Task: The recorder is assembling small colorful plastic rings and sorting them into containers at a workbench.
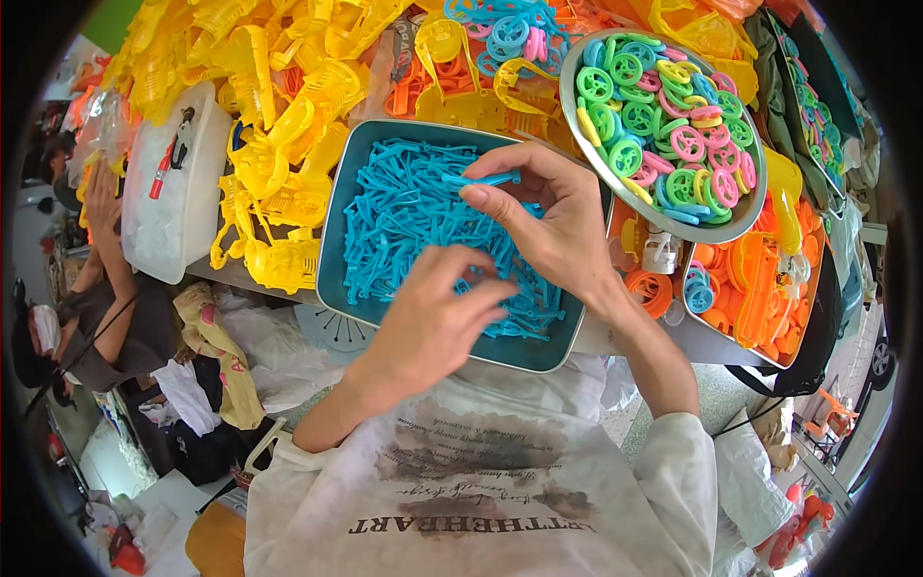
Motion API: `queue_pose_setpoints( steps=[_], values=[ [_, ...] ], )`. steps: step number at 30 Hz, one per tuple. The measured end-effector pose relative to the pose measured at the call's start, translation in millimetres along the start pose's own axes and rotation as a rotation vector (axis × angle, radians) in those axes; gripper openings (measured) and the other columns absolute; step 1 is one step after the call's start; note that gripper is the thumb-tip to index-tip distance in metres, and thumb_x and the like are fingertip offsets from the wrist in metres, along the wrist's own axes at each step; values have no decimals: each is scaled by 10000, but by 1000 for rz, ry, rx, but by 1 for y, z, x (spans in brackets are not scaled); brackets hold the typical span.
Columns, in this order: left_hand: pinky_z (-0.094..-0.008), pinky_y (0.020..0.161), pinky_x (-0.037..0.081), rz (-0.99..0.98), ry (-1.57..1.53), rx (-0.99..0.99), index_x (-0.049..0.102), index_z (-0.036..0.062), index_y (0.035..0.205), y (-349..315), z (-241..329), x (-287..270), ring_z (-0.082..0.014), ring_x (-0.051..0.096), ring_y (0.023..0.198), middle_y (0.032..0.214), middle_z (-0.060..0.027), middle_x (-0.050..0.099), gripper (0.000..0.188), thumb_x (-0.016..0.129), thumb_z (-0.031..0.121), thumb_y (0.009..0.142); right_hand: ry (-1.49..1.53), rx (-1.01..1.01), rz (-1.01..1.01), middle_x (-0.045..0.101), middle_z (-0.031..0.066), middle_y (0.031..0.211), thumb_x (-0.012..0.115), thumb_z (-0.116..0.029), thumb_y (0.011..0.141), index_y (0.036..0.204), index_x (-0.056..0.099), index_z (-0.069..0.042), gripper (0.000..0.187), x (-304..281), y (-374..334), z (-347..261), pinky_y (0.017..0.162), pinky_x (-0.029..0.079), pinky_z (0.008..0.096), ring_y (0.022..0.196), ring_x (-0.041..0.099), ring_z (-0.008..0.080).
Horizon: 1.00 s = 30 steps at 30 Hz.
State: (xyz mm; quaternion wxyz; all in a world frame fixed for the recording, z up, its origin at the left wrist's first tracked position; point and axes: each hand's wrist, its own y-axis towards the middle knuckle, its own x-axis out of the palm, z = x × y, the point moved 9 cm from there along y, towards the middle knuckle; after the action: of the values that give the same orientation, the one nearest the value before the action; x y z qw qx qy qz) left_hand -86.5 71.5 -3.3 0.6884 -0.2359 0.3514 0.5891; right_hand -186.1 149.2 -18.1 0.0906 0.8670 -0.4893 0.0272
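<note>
A deep metal tray (325, 240), blue-green inside, lies before me, heaped with thin blue plastic rods (394, 212). Over its right part my right hand (553, 216) is closed, pinching one blue plastic rod (492, 179) between thumb and fingertips, roughly level. My left hand (437, 303) hovers low over the near middle of the pile, slightly blurred. Its fingers are bent but apart, with blue pieces showing between them; nothing held shows there.
Yellow plastic parts (279, 144) pile up at left and behind. A metal bowl (753, 216) of coloured wheels stands at right, above a tray (790, 358) of orange parts. A translucent white box (178, 226) sits left; beyond it are another person's hands (101, 207).
</note>
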Motion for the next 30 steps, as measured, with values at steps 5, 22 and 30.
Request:
queue_pose_setpoints(
  steps=[5,22,30],
  values=[
    [-391,802,466,-74,133,49,699,69,979,-1,-4,10,-288,545,906,959,-90,563,232,721,18,753,7,-35,81,693,83,955,728,-84,862,1022,651,12,201,-7,1,1,764,554,277,851,669,134],
    [-394,775,480,191,108,-69,692,76,1014,20,-19,-17,-291,557,915,1013,-93,576,258,640,-56,798,277,128,-51,686,84,990,636,-175,959,1164,570,5,281,1,4,18,784,547,277,881,662,129],
    [-404,836,467,73,158,-17,665,84,1067,17,-16,5,-308,522,996,1089,-97,554,308,696,-8,774,442,256,-129,696,98,1088,632,-255,960,1260,516,-32,391,3,7,17,780,537,274,807,634,111]
  ],
)
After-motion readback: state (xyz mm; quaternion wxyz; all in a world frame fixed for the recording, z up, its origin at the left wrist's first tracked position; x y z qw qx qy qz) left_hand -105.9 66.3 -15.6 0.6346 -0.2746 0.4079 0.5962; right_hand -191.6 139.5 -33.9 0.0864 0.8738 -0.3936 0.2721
